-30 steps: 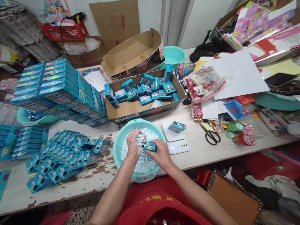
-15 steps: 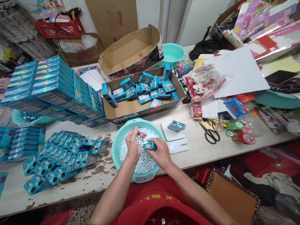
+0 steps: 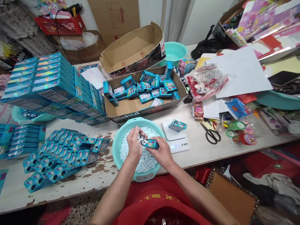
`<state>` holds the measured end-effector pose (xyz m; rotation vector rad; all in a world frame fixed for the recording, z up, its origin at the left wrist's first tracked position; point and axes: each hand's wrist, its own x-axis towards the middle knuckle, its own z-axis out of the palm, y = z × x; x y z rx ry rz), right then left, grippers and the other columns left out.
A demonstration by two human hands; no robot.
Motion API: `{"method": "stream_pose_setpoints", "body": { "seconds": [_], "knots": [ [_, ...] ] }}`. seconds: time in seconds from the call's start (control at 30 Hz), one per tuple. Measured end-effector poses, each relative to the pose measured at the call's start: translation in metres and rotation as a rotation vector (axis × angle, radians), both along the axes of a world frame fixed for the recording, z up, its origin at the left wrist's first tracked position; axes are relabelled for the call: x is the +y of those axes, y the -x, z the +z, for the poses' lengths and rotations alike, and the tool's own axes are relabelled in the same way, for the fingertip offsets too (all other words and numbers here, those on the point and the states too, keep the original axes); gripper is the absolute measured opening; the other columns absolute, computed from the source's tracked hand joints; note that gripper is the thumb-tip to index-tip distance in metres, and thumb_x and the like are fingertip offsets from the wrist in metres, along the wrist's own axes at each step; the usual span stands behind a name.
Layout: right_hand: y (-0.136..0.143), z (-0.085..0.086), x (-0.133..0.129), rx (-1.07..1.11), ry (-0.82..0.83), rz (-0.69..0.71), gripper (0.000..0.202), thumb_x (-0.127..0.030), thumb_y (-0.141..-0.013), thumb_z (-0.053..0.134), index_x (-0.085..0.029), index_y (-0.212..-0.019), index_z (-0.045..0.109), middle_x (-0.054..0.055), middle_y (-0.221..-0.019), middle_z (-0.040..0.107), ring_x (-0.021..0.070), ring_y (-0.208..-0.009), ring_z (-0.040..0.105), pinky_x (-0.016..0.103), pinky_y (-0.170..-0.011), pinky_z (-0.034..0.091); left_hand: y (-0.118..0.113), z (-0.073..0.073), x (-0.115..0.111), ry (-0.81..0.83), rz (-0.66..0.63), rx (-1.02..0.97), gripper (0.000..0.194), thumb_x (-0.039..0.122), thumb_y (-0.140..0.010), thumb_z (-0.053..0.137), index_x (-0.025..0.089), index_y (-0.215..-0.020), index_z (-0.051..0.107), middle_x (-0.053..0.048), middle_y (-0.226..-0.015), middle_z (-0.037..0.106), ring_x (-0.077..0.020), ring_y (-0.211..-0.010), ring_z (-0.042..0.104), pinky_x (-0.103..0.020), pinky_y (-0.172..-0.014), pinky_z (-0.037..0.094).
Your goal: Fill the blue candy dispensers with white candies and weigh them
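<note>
Over a turquoise basin (image 3: 116, 156) full of small pale candies (image 3: 145, 164), my left hand (image 3: 134, 143) is cupped around a little heap of the same candies. My right hand (image 3: 162, 152) grips a small blue candy box (image 3: 150, 143), its end tilted against the candies at my left fingers. Just right of the basin a white digital scale (image 3: 175, 136) carries another blue box (image 3: 177, 125) on its plate. The inside of the held box is hidden from me.
Behind the basin, a cardboard carton (image 3: 133, 107) holds several blue boxes. Blue boxes with round holes (image 3: 63, 153) stand in rows at left, before tall stacked packs (image 3: 56, 84). Black scissors (image 3: 212, 134) and bagged items (image 3: 206, 82) lie at right.
The blue box in my right hand has shifted slightly left, closer into my left palm, and the candy heap there looks smaller. The view has shifted slightly.
</note>
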<state>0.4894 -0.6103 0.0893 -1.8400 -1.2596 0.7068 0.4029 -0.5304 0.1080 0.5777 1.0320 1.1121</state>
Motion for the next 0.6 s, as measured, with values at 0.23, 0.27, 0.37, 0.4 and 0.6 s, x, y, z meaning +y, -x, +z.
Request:
{"method": "stream_pose_setpoints", "body": {
  "seconds": [0.23,0.27,0.37,0.4,0.6],
  "knots": [
    [0.001,0.000,-0.002,0.034,-0.005,-0.026,0.028,-0.019,-0.066,0.072,-0.023,-0.093,0.063,0.003,-0.091,0.067,0.0237,-0.089,0.057,0.036,-0.078,0.045,0.002,-0.004,-0.002,-0.029,-0.013,0.088,0.035,0.047,-0.076,0.059,0.014,-0.063,0.058,0.000,-0.050,0.055,-0.0141,-0.053,0.059,-0.026,-0.058,0.047],
    [0.001,0.000,-0.002,0.042,-0.009,-0.029,0.028,-0.019,-0.067,0.071,-0.023,-0.093,0.063,0.003,-0.091,0.067,0.0237,-0.089,0.057,0.036,-0.078,0.045,0.002,-0.006,-0.003,-0.034,-0.025,0.096,0.035,0.047,-0.077,0.059,0.014,-0.066,0.060,0.000,-0.051,0.056,-0.0141,-0.052,0.059,-0.027,-0.058,0.047],
    [0.001,-0.004,0.000,0.080,-0.022,-0.042,0.028,-0.020,-0.068,0.071,-0.024,-0.095,0.064,0.003,-0.093,0.067,0.0234,-0.090,0.058,0.037,-0.080,0.045,0.000,-0.007,-0.006,-0.057,-0.063,0.089,0.033,0.048,-0.076,0.060,0.015,-0.074,0.061,-0.001,-0.055,0.059,-0.0141,-0.054,0.060,-0.027,-0.059,0.048],
    [0.001,-0.006,0.001,0.093,-0.025,-0.049,0.028,-0.020,-0.067,0.071,-0.023,-0.095,0.064,0.003,-0.093,0.067,0.0234,-0.090,0.058,0.037,-0.081,0.045,-0.001,-0.007,-0.007,-0.067,-0.073,0.079,0.032,0.047,-0.075,0.061,0.015,-0.075,0.061,-0.001,-0.057,0.060,-0.0143,-0.056,0.061,-0.027,-0.060,0.049],
    [-0.005,-0.016,-0.008,0.243,-0.063,-0.097,0.031,-0.026,-0.064,0.075,-0.022,-0.094,0.064,0.003,-0.093,0.067,0.0221,-0.090,0.061,0.036,-0.081,0.047,0.006,-0.015,0.005,-0.163,-0.035,0.084,0.030,0.047,-0.080,0.054,0.017,-0.078,0.059,0.000,-0.062,0.058,-0.0146,-0.059,0.060,-0.032,-0.067,0.050]
  ]
}}
